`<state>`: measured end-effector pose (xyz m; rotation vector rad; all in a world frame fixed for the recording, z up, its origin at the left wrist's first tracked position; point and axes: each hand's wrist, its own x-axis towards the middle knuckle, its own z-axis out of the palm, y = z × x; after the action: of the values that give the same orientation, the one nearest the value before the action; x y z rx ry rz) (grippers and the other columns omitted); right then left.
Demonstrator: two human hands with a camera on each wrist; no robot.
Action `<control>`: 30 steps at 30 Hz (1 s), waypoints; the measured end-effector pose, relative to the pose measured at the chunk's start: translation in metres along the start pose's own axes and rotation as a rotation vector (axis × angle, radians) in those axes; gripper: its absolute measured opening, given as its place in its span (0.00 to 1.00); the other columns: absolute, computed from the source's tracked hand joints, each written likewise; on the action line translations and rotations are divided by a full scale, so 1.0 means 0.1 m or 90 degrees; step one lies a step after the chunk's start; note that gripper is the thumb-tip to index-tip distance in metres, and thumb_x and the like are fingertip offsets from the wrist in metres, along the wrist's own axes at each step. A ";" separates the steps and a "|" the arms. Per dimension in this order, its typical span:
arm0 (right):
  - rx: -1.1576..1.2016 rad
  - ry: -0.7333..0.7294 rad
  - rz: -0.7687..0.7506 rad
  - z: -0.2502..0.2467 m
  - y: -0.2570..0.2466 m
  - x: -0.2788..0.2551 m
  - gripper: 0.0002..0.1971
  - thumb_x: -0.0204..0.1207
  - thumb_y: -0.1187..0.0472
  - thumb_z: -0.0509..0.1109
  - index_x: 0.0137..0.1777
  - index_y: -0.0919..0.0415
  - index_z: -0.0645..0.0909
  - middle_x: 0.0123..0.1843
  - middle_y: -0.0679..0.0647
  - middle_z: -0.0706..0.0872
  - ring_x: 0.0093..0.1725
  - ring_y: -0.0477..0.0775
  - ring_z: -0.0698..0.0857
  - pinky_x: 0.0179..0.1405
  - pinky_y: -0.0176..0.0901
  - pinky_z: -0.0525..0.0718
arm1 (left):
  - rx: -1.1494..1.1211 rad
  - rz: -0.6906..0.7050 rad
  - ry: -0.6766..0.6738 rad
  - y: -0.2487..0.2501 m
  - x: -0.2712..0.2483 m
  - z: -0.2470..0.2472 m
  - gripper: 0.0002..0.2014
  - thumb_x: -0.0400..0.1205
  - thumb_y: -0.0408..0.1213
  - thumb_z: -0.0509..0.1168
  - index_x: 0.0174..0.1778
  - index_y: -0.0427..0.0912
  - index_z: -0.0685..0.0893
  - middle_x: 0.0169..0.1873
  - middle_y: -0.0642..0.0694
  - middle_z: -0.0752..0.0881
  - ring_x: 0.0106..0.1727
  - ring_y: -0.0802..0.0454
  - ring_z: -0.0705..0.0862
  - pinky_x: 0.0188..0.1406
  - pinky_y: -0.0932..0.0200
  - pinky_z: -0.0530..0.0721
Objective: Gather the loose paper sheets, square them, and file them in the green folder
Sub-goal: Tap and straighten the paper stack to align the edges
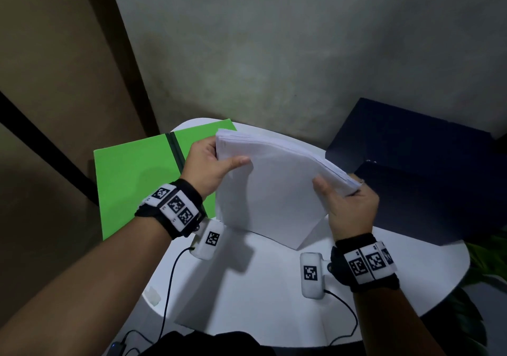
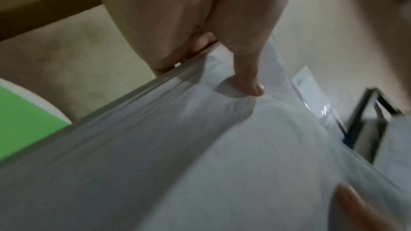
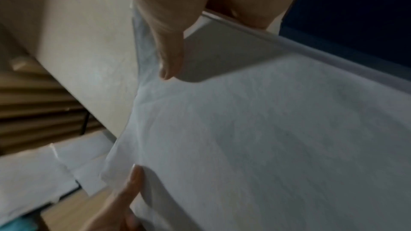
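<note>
Both hands are holding the stack of paper sheets point(image 1: 274, 185) upright on the white table point(image 1: 260, 287), its bottom corner touching the tabletop. The left hand point(image 1: 205, 166) is gripping the stack's upper left edge, thumb lying across the near face and fingers hidden behind. The right hand point(image 1: 348, 205) is pinching the right edge the same way, thumb in front, fingers wrapped behind.

It looks as though the squaring step is under way: the top edges are fanning slightly, so the sheets are not yet flush. Next, I would judge, they need tapping on a flat edge rather than on that corner until they line up, then carrying left.

Lying shut on the table just left of the stack is the green folder point(image 1: 137, 180), a dark elastic band point(image 1: 175, 150) running across it and its left part overhanging the table rim. That band and cover need opening first, which calls for a free hand. A dark blue box point(image 1: 428, 169) is sitting close on the right, and the wrist-camera cables point(image 1: 170, 287) are trailing over the near table edge.
</note>
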<state>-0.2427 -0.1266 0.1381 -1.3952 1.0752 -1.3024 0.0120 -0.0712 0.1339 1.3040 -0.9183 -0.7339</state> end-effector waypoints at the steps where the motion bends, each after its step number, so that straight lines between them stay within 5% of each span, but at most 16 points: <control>1: 0.006 -0.008 0.003 -0.03 0.02 -0.01 0.12 0.63 0.70 0.84 0.40 0.55 0.87 0.35 0.43 0.91 0.36 0.40 0.88 0.38 0.36 0.88 | -0.035 -0.005 -0.007 -0.01 -0.02 -0.03 0.18 0.66 0.27 0.81 0.51 0.37 0.87 0.42 0.54 0.93 0.45 0.56 0.90 0.47 0.57 0.89; 4: -0.010 -0.052 0.059 -0.07 0.16 -0.07 0.24 0.57 0.73 0.86 0.51 0.54 0.86 0.47 0.46 0.91 0.46 0.42 0.90 0.47 0.42 0.90 | 0.016 -0.030 -0.077 -0.10 -0.10 -0.03 0.27 0.60 0.31 0.85 0.52 0.43 0.82 0.38 0.60 0.90 0.41 0.62 0.86 0.43 0.63 0.87; 7: -0.004 -0.032 0.133 -0.02 0.25 -0.11 0.30 0.51 0.62 0.90 0.56 0.60 0.86 0.50 0.53 0.93 0.52 0.53 0.92 0.58 0.55 0.89 | 0.031 -0.061 -0.097 -0.14 -0.17 0.03 0.28 0.62 0.25 0.82 0.56 0.38 0.79 0.41 0.56 0.88 0.41 0.65 0.87 0.43 0.66 0.86; 11: 0.003 -0.020 0.172 0.02 0.22 -0.08 0.22 0.60 0.61 0.87 0.53 0.67 0.87 0.47 0.55 0.94 0.48 0.56 0.93 0.55 0.63 0.90 | 0.024 -0.058 -0.041 -0.12 -0.18 0.01 0.21 0.69 0.31 0.78 0.58 0.41 0.85 0.41 0.62 0.92 0.46 0.64 0.90 0.46 0.68 0.86; 14: 0.003 -0.010 0.101 0.07 0.11 -0.08 0.13 0.68 0.62 0.83 0.43 0.72 0.87 0.40 0.50 0.92 0.42 0.50 0.91 0.48 0.57 0.91 | -0.003 -0.017 0.025 -0.07 -0.16 0.07 0.18 0.71 0.26 0.77 0.57 0.38 0.87 0.40 0.61 0.92 0.45 0.59 0.91 0.47 0.64 0.88; 16: 0.000 -0.009 0.064 0.07 0.07 -0.10 0.03 0.70 0.65 0.81 0.40 0.61 0.89 0.37 0.44 0.92 0.40 0.45 0.90 0.47 0.49 0.90 | -0.018 0.002 0.056 -0.05 -0.18 0.09 0.17 0.71 0.27 0.77 0.55 0.38 0.87 0.42 0.58 0.92 0.45 0.58 0.91 0.47 0.62 0.89; 20: -0.007 -0.015 0.130 0.04 0.24 -0.19 0.17 0.65 0.67 0.84 0.53 0.57 0.87 0.48 0.51 0.93 0.50 0.50 0.92 0.52 0.45 0.90 | -0.004 -0.098 -0.021 -0.26 -0.27 0.04 0.34 0.65 0.41 0.79 0.66 0.42 0.75 0.57 0.48 0.88 0.53 0.64 0.89 0.53 0.63 0.86; 24: 0.013 0.032 0.199 0.10 0.29 -0.17 0.14 0.66 0.62 0.84 0.50 0.59 0.86 0.44 0.49 0.92 0.47 0.49 0.92 0.53 0.50 0.90 | 0.018 -0.150 -0.050 -0.31 -0.27 0.08 0.41 0.69 0.41 0.78 0.74 0.43 0.63 0.61 0.51 0.83 0.62 0.50 0.86 0.61 0.58 0.85; 26: 0.002 0.003 0.158 0.10 0.20 -0.09 0.07 0.68 0.64 0.83 0.43 0.58 0.88 0.39 0.47 0.93 0.43 0.49 0.92 0.48 0.48 0.90 | 0.093 -0.070 0.036 -0.14 -0.21 0.06 0.51 0.64 0.49 0.82 0.78 0.46 0.59 0.64 0.53 0.78 0.65 0.55 0.82 0.67 0.55 0.82; 28: -0.081 -0.052 0.038 0.10 0.06 0.01 0.05 0.69 0.61 0.83 0.40 0.60 0.89 0.36 0.47 0.92 0.39 0.47 0.89 0.44 0.53 0.90 | 0.280 0.122 0.092 0.11 -0.13 0.01 0.57 0.59 0.58 0.83 0.80 0.50 0.58 0.73 0.51 0.70 0.74 0.52 0.72 0.77 0.48 0.70; 30: -0.223 -0.146 -0.146 0.13 -0.10 0.11 0.05 0.71 0.59 0.82 0.40 0.60 0.89 0.34 0.52 0.90 0.34 0.50 0.86 0.39 0.52 0.88 | 0.521 0.258 0.038 0.43 -0.07 0.05 0.53 0.58 0.63 0.79 0.79 0.57 0.63 0.75 0.54 0.69 0.78 0.50 0.67 0.77 0.45 0.62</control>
<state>-0.2289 -0.1341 0.1500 -1.9270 1.0417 -1.1108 0.0024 -0.0612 0.1757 1.7419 -1.4569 0.0299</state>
